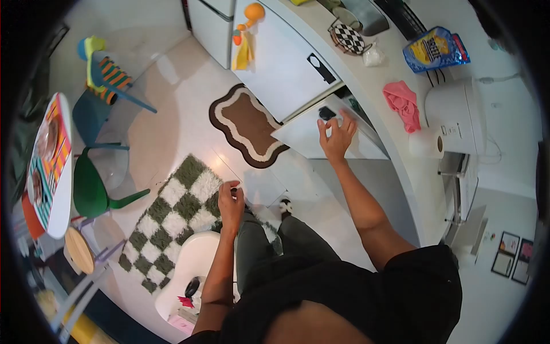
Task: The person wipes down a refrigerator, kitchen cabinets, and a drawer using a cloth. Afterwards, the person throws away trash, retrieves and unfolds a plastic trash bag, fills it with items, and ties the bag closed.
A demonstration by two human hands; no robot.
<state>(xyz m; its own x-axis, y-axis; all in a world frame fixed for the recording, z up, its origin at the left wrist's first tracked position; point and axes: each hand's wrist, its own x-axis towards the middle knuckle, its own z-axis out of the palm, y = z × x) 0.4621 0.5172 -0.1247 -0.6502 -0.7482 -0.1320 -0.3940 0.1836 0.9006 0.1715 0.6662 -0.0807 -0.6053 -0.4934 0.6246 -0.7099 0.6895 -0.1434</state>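
The right hand (337,135) is at a white cabinet door (312,133) below the curved worktop (421,183). Its thumb and fingers are apart, beside a black fitting (327,113) on the door's face; contact with the fitting cannot be confirmed. The door stands ajar, with a dark gap along its upper edge.

The left hand (231,206) is in front of the left thigh, fingers curled. A small dark patch shows between them; whether it is a held object cannot be told.

On the worktop are a blue Breeze pouch (434,51), a crumpled pink cloth (402,106), a white paper roll (425,143) and a white appliance (455,117). A brown mat (252,123) lies on the floor (172,86) near the door; a green-and-white checkered rug (172,221) lies near the left hand.
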